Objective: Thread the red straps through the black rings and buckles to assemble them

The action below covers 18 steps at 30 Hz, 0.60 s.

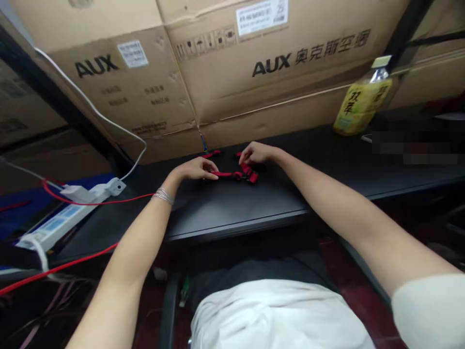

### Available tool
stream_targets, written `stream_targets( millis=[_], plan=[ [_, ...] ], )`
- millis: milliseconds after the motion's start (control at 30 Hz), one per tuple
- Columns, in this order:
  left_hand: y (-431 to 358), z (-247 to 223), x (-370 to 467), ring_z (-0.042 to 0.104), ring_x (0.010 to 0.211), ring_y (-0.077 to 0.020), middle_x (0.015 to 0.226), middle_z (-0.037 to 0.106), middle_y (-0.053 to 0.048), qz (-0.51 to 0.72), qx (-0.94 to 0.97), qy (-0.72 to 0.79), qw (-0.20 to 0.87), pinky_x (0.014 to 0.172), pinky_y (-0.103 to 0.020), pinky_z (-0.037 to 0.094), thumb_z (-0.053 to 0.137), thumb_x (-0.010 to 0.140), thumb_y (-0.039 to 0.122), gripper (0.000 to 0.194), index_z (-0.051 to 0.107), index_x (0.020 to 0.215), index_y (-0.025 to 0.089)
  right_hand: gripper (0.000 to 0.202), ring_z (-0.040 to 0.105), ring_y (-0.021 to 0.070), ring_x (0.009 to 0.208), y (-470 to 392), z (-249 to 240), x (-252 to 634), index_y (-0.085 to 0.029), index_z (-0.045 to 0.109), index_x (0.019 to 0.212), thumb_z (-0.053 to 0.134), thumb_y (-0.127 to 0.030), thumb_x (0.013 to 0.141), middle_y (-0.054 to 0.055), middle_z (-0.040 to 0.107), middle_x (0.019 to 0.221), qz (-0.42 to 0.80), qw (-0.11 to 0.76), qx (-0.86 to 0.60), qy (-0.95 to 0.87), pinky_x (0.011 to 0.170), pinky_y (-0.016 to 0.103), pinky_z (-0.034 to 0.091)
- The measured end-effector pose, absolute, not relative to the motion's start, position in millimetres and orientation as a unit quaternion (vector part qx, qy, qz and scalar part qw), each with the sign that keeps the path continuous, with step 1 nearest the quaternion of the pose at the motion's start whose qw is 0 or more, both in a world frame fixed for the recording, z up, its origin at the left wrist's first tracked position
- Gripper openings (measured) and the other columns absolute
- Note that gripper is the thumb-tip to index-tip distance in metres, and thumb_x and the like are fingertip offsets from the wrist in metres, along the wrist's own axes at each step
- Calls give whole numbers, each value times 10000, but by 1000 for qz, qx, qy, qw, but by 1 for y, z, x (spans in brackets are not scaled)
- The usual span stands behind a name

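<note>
On the black table lies a red strap point(225, 173) with black buckle parts. My left hand point(200, 168), with bracelets at the wrist, has its thumb and fingers closed on the strap's left end. At the strap's right end, my right hand point(253, 153) pinches a folded red part beside a black buckle point(250, 173). The strap stretches roughly level between both hands. Behind my left hand lies another piece of red strap point(212, 154) with a black fitting, and a small red and black bit shows just left of my right hand.
Large AUX cardboard boxes point(218, 82) stand behind the black table point(232, 208). A yellow-labelled bottle point(363, 99) is at the back right. On the left are a white power strip point(72, 213), a white cable and red cables point(105, 201).
</note>
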<state>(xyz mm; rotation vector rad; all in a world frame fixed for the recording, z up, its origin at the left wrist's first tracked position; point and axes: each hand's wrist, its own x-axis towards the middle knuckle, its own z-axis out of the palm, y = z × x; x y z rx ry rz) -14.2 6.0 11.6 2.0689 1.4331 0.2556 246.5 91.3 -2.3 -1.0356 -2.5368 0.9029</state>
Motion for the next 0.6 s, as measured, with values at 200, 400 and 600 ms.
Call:
stream_targets(
  millis=[200,400,600],
  plan=[
    [7,11,-15,579,693,-146,797,692,-27,99,780,537,305,641,-254,438,770,642,469,438,723,949,160,347,657,121,762,91,-2,246,-104,778,962,606,5,681,60,751,882,310,117,-357,-873,704,174,481],
    [6,12,-14,594,697,-156,795,700,-30,102,773,542,312,639,-258,448,776,626,486,448,733,943,171,358,663,122,786,90,-1,246,-114,779,970,590,12,693,61,753,910,299,114,-359,-877,712,170,485],
    [3,13,-12,581,660,-144,762,689,-32,110,768,549,310,609,-253,444,759,653,510,451,729,942,165,327,672,139,795,90,0,245,-112,779,959,612,-2,700,67,754,907,295,110,-359,-879,721,186,500]
  ],
)
